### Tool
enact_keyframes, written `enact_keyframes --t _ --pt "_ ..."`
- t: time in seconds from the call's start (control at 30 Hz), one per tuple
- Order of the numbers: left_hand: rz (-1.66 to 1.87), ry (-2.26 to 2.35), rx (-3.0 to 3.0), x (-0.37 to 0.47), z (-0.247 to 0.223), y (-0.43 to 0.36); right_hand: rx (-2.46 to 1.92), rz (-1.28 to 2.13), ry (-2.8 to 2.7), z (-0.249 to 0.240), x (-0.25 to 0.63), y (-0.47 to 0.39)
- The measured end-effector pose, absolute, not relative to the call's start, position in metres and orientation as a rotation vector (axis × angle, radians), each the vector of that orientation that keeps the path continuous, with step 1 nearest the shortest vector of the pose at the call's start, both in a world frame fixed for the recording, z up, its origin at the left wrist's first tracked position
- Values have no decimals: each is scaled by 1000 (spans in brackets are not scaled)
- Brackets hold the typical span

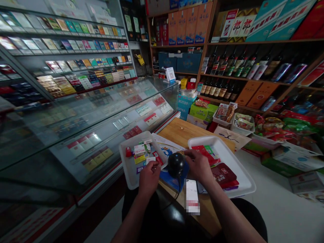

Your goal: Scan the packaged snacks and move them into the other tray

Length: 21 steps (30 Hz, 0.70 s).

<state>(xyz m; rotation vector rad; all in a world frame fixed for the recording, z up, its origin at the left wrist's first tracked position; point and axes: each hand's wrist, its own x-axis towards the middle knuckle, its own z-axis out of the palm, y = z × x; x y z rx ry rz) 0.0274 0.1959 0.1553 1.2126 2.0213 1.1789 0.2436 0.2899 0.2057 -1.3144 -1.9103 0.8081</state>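
My left hand (149, 177) is closed at the near right side of a white tray (124, 168). The tray holds several small packs, among them a yellow pack (141, 158) and a red pack (157, 157) close to my fingertips. What those fingers grip, if anything, is hidden. Between my hands stands a round black device (176, 164) with a cable, on a blue printed sheet (167, 179). My right hand (199, 165) reaches beside the device, fingers pinched together; anything in them is too small to name. Below it lies a phone (192, 195) with a lit screen.
A second white tray (249, 180) with red and dark-red packets (225, 173) stands right on the wooden table (174, 130). Along the left runs a glass display counter (101, 118). Behind are shelves of bottles (235, 64); snack boxes (205, 111) stand on the floor side.
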Motion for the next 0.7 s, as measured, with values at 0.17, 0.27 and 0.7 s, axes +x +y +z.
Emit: enact_keyframes --t 0.17,0.27,0.7 --pt "1148 2160 1164 -10 145 188 -1208 876 -1990 205 210 276" --pt "1076 2183 1139 -25 139 186 -1149 900 -2051 205 188 269" --pt "532 2223 1310 -43 111 193 -1139 921 -2678 161 105 270"
